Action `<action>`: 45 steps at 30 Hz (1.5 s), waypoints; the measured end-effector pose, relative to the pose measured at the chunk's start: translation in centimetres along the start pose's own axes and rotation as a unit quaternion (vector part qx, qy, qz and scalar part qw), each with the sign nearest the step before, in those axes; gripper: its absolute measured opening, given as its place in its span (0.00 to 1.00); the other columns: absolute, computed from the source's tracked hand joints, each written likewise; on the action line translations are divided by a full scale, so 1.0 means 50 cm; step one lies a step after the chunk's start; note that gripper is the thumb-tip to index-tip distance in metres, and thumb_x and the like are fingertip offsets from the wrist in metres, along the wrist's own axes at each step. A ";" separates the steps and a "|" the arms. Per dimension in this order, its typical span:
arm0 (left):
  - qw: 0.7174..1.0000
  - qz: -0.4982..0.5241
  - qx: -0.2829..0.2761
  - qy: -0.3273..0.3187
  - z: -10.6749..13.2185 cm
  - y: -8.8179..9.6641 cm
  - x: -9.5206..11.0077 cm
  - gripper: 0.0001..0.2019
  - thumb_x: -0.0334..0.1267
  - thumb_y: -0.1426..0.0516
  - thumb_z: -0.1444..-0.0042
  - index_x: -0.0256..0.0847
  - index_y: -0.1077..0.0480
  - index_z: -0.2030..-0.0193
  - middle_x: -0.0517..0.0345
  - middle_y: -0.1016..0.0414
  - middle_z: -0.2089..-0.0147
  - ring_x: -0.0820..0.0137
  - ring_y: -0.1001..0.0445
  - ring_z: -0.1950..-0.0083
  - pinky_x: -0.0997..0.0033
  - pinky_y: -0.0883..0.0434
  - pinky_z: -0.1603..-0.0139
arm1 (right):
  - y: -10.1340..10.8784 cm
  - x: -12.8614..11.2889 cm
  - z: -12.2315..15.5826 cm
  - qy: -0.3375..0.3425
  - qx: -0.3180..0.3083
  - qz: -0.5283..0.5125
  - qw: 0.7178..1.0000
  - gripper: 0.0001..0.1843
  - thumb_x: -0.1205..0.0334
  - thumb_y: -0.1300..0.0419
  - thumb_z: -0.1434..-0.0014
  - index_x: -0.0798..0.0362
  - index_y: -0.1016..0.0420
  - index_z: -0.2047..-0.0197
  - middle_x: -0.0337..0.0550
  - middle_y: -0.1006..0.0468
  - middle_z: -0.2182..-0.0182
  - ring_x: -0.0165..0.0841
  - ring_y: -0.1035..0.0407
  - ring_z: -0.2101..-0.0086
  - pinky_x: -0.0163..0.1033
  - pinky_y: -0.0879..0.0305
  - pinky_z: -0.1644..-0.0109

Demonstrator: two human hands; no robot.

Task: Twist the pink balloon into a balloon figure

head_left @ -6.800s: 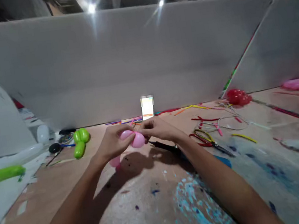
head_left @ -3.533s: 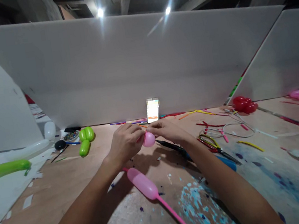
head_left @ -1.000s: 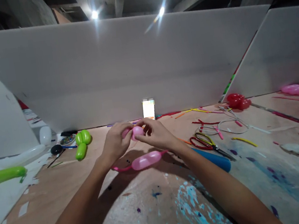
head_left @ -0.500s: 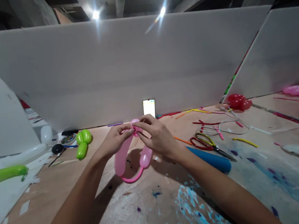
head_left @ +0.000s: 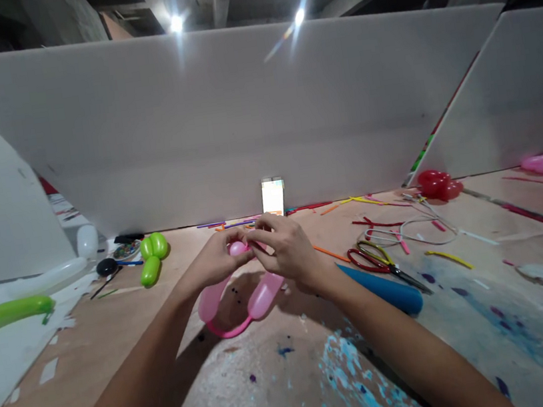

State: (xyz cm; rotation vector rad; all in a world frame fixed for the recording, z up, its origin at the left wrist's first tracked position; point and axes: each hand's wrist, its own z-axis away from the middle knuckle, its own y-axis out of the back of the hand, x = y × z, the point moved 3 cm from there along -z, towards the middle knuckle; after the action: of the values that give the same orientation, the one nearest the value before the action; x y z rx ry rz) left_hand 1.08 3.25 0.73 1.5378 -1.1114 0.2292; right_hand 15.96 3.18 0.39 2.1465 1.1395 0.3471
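Both my hands meet above the middle of the table and pinch a pink modelling balloon. My left hand grips a small pink bubble at the top. My right hand closes its fingers on the same twist from the right. Below the hands the balloon hangs in a U-shaped loop: two inflated sections joined by a thin uninflated piece. The twist itself is mostly hidden by my fingers.
A phone leans on the white back board. A green twisted balloon and a long green balloon lie left. Red-handled scissors, a blue tube, loose balloon strips and a red balloon cluster lie right.
The long section that hung loose under my hands has been bent up into a loop, both ends now gathered at the small bubble. My hands stayed at the same spot.
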 end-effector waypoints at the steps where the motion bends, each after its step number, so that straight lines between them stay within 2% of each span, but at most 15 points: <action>1: 0.999 -0.030 0.021 -0.003 0.001 -0.004 0.000 0.08 0.38 0.44 0.48 0.39 0.30 0.61 0.56 0.25 0.61 0.66 0.28 0.60 0.67 0.33 0.57 | -0.003 0.000 0.000 -0.014 -0.006 -0.002 1.000 0.09 0.67 0.47 0.42 0.52 0.27 0.61 0.44 0.30 0.65 0.32 0.37 0.67 0.37 0.41 0.62; 6: 0.968 -0.216 0.128 -0.010 0.008 -0.016 -0.005 0.12 0.33 0.47 0.47 0.42 0.30 0.55 0.52 0.23 0.58 0.61 0.27 0.57 0.62 0.34 0.55 | -0.020 0.009 0.001 -0.089 -0.058 -0.023 0.994 0.05 0.66 0.48 0.42 0.55 0.32 0.63 0.43 0.29 0.68 0.30 0.37 0.71 0.35 0.46 0.68; 8: 0.958 -0.257 0.119 -0.043 0.008 -0.016 -0.003 0.14 0.30 0.47 0.49 0.42 0.29 0.56 0.51 0.23 0.56 0.60 0.27 0.55 0.62 0.34 0.54 | -0.025 0.015 0.003 -0.122 -0.079 -0.051 0.988 0.04 0.65 0.48 0.42 0.54 0.34 0.65 0.40 0.29 0.72 0.29 0.38 0.74 0.34 0.48 0.71; 10: 0.961 -0.253 0.076 -0.081 0.007 -0.012 0.000 0.13 0.28 0.47 0.50 0.43 0.27 0.60 0.53 0.23 0.57 0.62 0.27 0.55 0.65 0.34 0.55 | -0.031 0.022 0.005 -0.165 -0.109 -0.132 0.971 0.04 0.64 0.49 0.42 0.53 0.36 0.68 0.37 0.32 0.75 0.27 0.39 0.76 0.33 0.48 0.73; 11: 0.966 -0.234 0.053 -0.095 0.006 -0.009 0.002 0.12 0.27 0.48 0.50 0.43 0.26 0.62 0.55 0.22 0.59 0.64 0.27 0.57 0.67 0.33 0.56 | -0.035 0.026 0.006 -0.192 -0.131 -0.196 0.953 0.04 0.64 0.49 0.42 0.53 0.37 0.69 0.36 0.33 0.76 0.26 0.40 0.78 0.32 0.48 0.75; 13: 0.977 -0.178 0.028 -0.112 0.006 -0.001 0.008 0.11 0.26 0.48 0.51 0.42 0.26 0.65 0.57 0.22 0.62 0.68 0.26 0.61 0.71 0.33 0.60 | -0.043 0.034 0.008 -0.247 -0.173 -0.343 0.890 0.04 0.63 0.50 0.43 0.52 0.39 0.69 0.32 0.36 0.79 0.24 0.43 0.82 0.30 0.50 0.79; 17: 0.982 -0.121 0.061 -0.136 0.011 0.002 0.021 0.07 0.29 0.45 0.49 0.41 0.26 0.66 0.59 0.23 0.68 0.71 0.27 0.66 0.73 0.33 0.63 | -0.047 0.053 0.011 -0.297 -0.221 -0.565 0.738 0.04 0.63 0.46 0.48 0.52 0.39 0.70 0.28 0.43 0.83 0.21 0.55 0.86 0.28 0.59 0.83; 19: 0.976 -0.133 0.074 -0.158 0.014 -0.007 0.023 0.06 0.32 0.45 0.47 0.41 0.26 0.67 0.59 0.24 0.69 0.72 0.28 0.67 0.73 0.33 0.65 | -0.045 0.063 0.014 -0.299 -0.251 -0.610 0.690 0.07 0.61 0.42 0.51 0.53 0.37 0.72 0.28 0.42 0.83 0.20 0.56 0.85 0.29 0.62 0.83; 20: 0.971 -0.144 0.081 -0.171 0.015 -0.012 0.023 0.05 0.33 0.45 0.46 0.41 0.26 0.67 0.58 0.24 0.69 0.72 0.28 0.67 0.73 0.33 0.65 | -0.043 0.068 0.016 -0.301 -0.261 -0.616 0.680 0.08 0.61 0.41 0.52 0.54 0.36 0.72 0.29 0.42 0.82 0.20 0.56 0.84 0.29 0.63 0.82; 23: 0.953 -0.185 0.109 -0.212 0.016 -0.021 0.017 0.07 0.36 0.46 0.43 0.40 0.27 0.65 0.55 0.24 0.68 0.71 0.28 0.66 0.72 0.32 0.64 | -0.037 0.079 0.016 -0.302 -0.259 -0.591 0.702 0.06 0.64 0.39 0.53 0.56 0.33 0.74 0.30 0.40 0.81 0.21 0.53 0.82 0.30 0.61 0.80; 27: 0.928 -0.218 0.132 -0.271 0.015 -0.023 0.015 0.07 0.34 0.47 0.41 0.40 0.27 0.64 0.54 0.23 0.66 0.69 0.27 0.61 0.69 0.31 0.60 | -0.030 0.081 0.007 -0.267 -0.220 -0.564 0.750 0.01 0.68 0.41 0.53 0.56 0.31 0.74 0.35 0.34 0.75 0.25 0.42 0.74 0.31 0.48 0.72; 33: 0.908 -0.239 0.158 -0.305 0.018 -0.028 0.024 0.09 0.30 0.47 0.42 0.41 0.27 0.59 0.53 0.22 0.61 0.68 0.26 0.56 0.67 0.29 0.56 | -0.054 0.079 0.012 -0.304 -0.200 -0.605 0.708 0.02 0.66 0.44 0.51 0.55 0.33 0.73 0.36 0.34 0.74 0.26 0.41 0.73 0.33 0.43 0.68; 36: 0.899 -0.257 0.182 -0.305 0.017 -0.028 0.020 0.08 0.31 0.47 0.42 0.40 0.28 0.58 0.52 0.23 0.61 0.67 0.26 0.58 0.66 0.29 0.58 | -0.062 0.074 0.014 -0.319 -0.174 -0.596 0.716 0.06 0.61 0.45 0.48 0.55 0.33 0.72 0.39 0.32 0.71 0.28 0.39 0.70 0.35 0.41 0.66; 40: 0.895 -0.293 0.183 -0.283 0.014 -0.030 0.017 0.08 0.31 0.49 0.40 0.38 0.29 0.58 0.50 0.24 0.61 0.66 0.28 0.59 0.65 0.30 0.57 | -0.049 0.062 0.009 -0.314 -0.181 -0.550 0.753 0.08 0.58 0.45 0.45 0.55 0.33 0.70 0.39 0.32 0.70 0.29 0.39 0.69 0.36 0.40 0.65; 45: 0.904 -0.342 0.188 -0.175 0.007 -0.024 0.009 0.10 0.34 0.52 0.38 0.37 0.31 0.61 0.49 0.26 0.63 0.64 0.30 0.62 0.63 0.34 0.59 | -0.018 0.042 -0.005 -0.269 -0.149 -0.445 0.841 0.13 0.54 0.50 0.39 0.53 0.34 0.67 0.38 0.32 0.69 0.28 0.39 0.69 0.35 0.41 0.66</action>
State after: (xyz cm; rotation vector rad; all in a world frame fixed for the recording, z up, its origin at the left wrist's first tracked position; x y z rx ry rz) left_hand 2.04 2.59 0.12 2.2860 -0.7454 -0.3490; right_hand 16.48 5.36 -0.18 1.1292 1.4568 -0.4538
